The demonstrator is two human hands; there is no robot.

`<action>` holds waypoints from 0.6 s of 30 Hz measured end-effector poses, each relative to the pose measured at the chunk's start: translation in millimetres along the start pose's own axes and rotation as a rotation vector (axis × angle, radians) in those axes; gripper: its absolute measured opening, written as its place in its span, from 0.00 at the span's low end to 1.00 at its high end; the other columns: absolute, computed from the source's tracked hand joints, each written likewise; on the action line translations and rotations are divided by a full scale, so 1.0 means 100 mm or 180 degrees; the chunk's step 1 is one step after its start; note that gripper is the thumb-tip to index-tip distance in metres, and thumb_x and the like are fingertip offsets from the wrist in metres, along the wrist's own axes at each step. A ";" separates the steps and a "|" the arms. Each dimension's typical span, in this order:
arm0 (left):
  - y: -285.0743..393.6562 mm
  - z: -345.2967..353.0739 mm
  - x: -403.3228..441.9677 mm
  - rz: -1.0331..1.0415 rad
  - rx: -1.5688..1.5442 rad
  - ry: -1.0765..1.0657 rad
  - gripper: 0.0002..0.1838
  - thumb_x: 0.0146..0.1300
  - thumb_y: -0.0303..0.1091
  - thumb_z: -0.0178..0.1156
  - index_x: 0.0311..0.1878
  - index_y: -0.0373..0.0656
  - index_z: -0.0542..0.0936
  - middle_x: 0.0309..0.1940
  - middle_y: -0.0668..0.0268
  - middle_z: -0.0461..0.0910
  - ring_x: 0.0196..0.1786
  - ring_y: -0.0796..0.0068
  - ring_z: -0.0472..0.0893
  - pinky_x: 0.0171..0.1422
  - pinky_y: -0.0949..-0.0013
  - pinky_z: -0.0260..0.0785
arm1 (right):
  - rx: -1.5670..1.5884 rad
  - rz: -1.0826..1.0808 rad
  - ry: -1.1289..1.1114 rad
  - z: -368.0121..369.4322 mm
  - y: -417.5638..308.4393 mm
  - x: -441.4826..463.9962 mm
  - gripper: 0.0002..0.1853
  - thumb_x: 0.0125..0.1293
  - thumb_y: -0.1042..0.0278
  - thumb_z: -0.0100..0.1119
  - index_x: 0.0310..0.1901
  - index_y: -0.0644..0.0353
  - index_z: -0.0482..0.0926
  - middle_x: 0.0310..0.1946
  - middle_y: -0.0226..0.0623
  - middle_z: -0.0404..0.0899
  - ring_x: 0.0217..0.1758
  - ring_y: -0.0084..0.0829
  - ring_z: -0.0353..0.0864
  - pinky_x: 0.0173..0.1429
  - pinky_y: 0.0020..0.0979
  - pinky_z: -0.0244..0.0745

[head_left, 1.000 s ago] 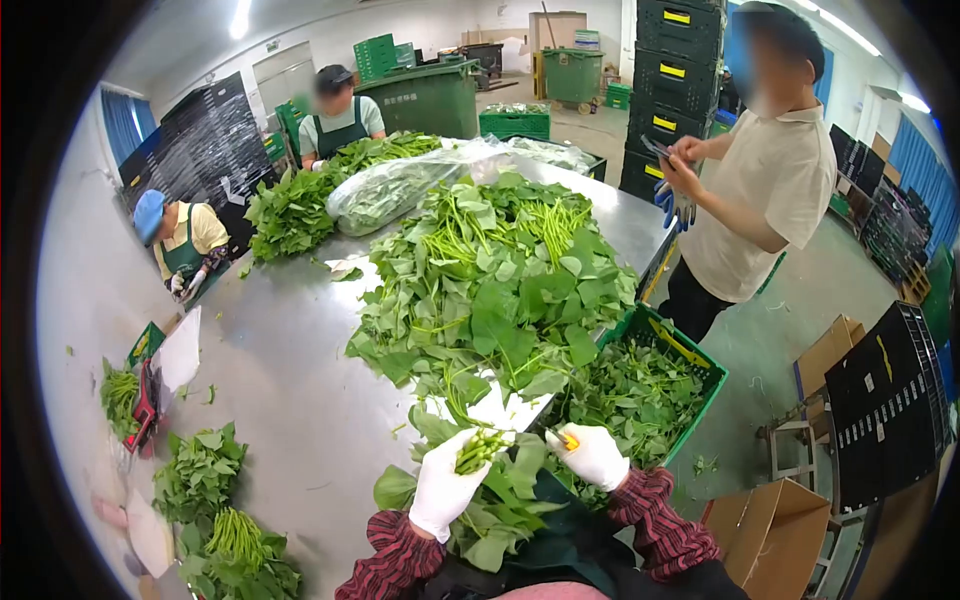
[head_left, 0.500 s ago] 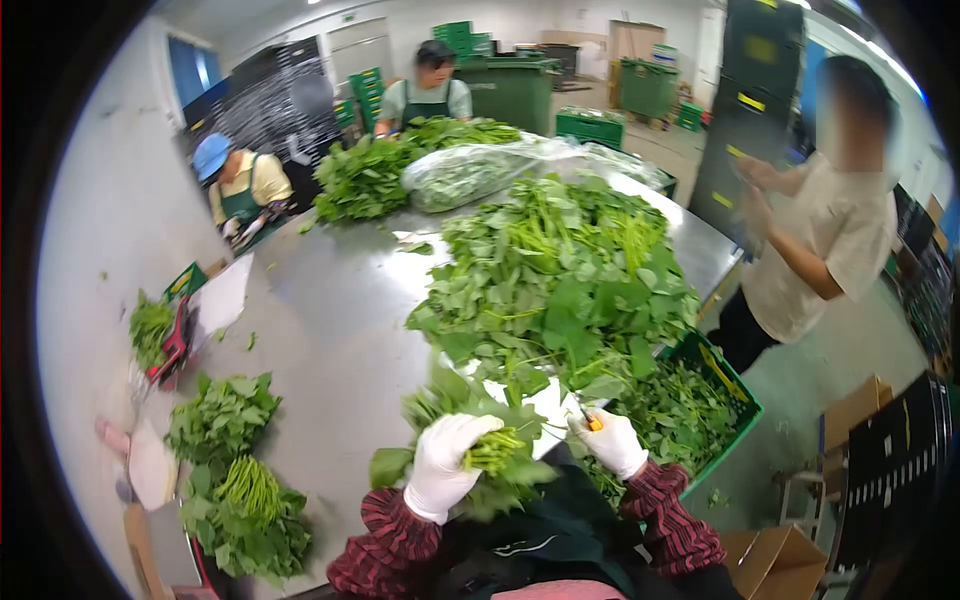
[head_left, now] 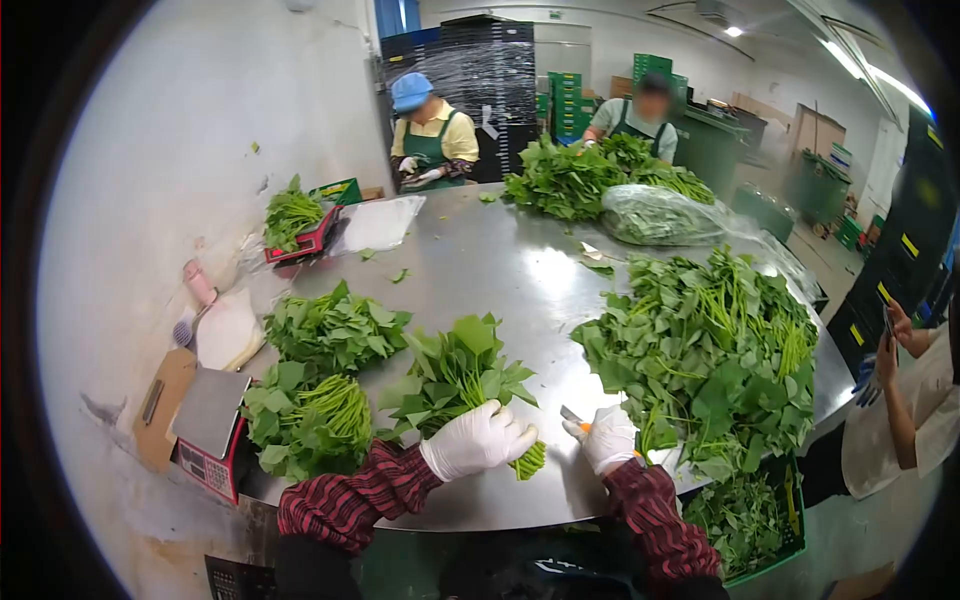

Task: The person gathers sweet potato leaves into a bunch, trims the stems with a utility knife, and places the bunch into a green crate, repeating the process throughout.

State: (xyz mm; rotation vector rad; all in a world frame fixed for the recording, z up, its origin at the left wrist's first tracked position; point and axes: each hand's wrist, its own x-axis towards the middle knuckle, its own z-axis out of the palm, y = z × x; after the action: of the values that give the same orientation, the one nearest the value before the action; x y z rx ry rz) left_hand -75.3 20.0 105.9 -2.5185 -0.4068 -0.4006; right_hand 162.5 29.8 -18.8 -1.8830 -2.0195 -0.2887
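Observation:
My left hand (head_left: 478, 441), in a white glove, is closed around a bunch of leafy greens (head_left: 462, 362) over the metal table (head_left: 500, 270). The leaves fan out away from me, and the pale green stem ends poke out below my fingers. My right hand (head_left: 610, 440), gloved too, grips a small knife (head_left: 573, 418) with orange on its handle; the short blade points left toward the bunch, apart from the stems. Left of my left hand lie two more bundles, a nearer one (head_left: 315, 425) and a farther one (head_left: 335, 325). Right of the knife spreads a large heap of greens (head_left: 710, 350).
A red scale (head_left: 215, 440) stands at the near left, another scale (head_left: 310, 240) with greens farther back. A green crate (head_left: 795, 510) with leaves sits below the right edge. Two people work across the table; another person (head_left: 910, 400) stands at right.
My view has swung left. My left hand has carried the bunch left, away from the heap toward the bundles. The knife stays in my right hand, its blade now plainly visible.

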 end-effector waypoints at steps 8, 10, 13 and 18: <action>0.06 0.33 -0.04 0.0374 -0.0380 -0.0022 0.05 0.48 0.35 0.53 0.27 0.45 0.72 0.23 0.70 0.70 0.28 0.74 0.72 0.35 0.73 0.63 | 0.3319 -0.0791 -0.1475 -0.81 -0.71 0.00 0.23 0.57 0.53 0.61 0.38 0.71 0.78 0.28 0.40 0.80 0.32 0.28 0.78 0.39 0.29 0.74; 0.10 0.42 0.01 0.0420 -0.0341 -0.0285 0.05 0.48 0.35 0.53 0.26 0.45 0.72 0.23 0.69 0.72 0.29 0.74 0.73 0.35 0.72 0.63 | 0.4191 -0.0464 -0.1511 -0.82 -0.80 -0.03 0.19 0.54 0.58 0.64 0.37 0.68 0.79 0.31 0.39 0.81 0.35 0.29 0.79 0.42 0.31 0.74; 0.19 0.58 0.06 0.0242 -0.0396 -0.0437 0.05 0.47 0.35 0.54 0.25 0.45 0.72 0.22 0.68 0.73 0.29 0.73 0.74 0.35 0.71 0.64 | 0.3832 -0.0241 -0.2478 -0.51 -0.68 -0.07 0.12 0.52 0.66 0.62 0.35 0.66 0.79 0.29 0.35 0.81 0.31 0.26 0.79 0.36 0.27 0.75; 0.25 0.49 0.14 -0.0382 -0.1039 -0.0873 0.11 0.51 0.36 0.54 0.37 0.43 0.74 0.30 0.66 0.75 0.39 0.70 0.76 0.50 0.68 0.65 | 0.4207 0.1156 -0.3044 -0.56 -0.56 -0.11 0.08 0.51 0.75 0.55 0.33 0.66 0.80 0.22 0.36 0.80 0.18 0.20 0.75 0.21 0.20 0.68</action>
State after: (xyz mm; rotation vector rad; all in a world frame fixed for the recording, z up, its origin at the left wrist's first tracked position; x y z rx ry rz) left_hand -43.9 30.4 60.2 -2.8887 -0.6460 -0.1752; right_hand 114.5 -6.8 33.4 -1.3771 -1.4044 1.8288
